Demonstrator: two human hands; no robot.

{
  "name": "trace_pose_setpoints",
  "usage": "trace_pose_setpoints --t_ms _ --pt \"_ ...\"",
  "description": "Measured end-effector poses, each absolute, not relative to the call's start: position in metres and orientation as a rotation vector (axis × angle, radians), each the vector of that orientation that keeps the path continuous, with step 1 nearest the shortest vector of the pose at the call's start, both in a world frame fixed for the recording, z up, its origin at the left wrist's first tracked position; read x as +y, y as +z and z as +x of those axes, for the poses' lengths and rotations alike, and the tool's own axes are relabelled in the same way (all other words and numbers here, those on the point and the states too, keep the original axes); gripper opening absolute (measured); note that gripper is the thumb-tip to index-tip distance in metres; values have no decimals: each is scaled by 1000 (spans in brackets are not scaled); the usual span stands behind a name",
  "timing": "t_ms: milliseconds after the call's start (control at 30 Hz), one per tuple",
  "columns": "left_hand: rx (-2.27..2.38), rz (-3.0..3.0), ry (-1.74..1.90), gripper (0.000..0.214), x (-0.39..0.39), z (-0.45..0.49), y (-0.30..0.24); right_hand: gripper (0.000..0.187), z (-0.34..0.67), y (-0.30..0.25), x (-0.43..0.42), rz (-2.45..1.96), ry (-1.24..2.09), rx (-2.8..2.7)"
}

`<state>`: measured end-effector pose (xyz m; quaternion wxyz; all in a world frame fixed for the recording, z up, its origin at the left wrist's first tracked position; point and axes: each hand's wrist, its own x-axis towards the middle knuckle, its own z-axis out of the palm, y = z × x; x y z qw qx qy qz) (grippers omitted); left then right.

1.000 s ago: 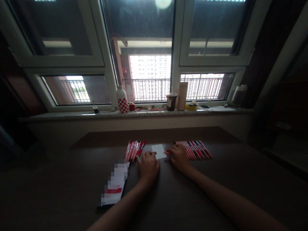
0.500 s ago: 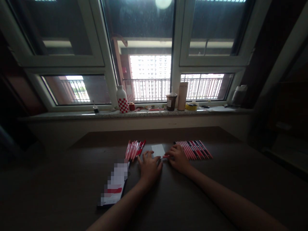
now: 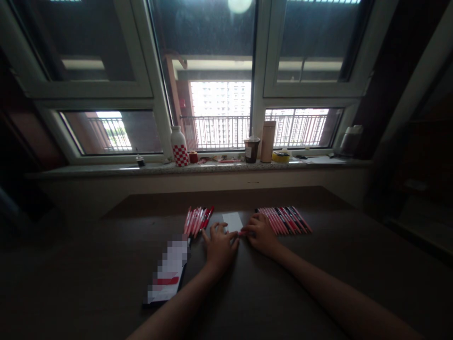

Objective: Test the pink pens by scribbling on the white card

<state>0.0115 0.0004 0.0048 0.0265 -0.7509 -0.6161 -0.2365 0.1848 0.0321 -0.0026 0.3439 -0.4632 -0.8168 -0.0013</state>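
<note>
A short length of a slim pink pen (image 3: 241, 233) shows between my two hands, at the lower edge of a small white paper (image 3: 232, 221). My right hand (image 3: 262, 234) has its bent fingers closed on the pen's right part and hides most of it. The index finger and thumb of my left hand (image 3: 220, 244) close on the pen's left end, while its other fingers spread over the table and the paper's left side. Pink, red and black pens (image 3: 285, 220) lie in a row beside my right hand. Another group of pens (image 3: 198, 221) lies left of my left hand.
A flat dark-edged case with a blurred white surface (image 3: 168, 274) lies left of my left forearm. On the windowsill (image 3: 219, 169) behind the dark table (image 3: 283, 302) stand a checkered bottle (image 3: 180, 148), a drink cup (image 3: 251, 151), a tall tumbler (image 3: 268, 141) and yellow tape (image 3: 281, 157).
The gap between my hands has narrowed slightly, and less of the pen shows between them. The paper and both groups of pens lie as before.
</note>
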Motion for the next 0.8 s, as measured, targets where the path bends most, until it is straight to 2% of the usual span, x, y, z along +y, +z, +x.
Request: trace_pose_setpoints --t_ms 800 --pt "-1911 -2331 -758 19 0 11 7 16 184 1 29 -1222 -43 -2148"
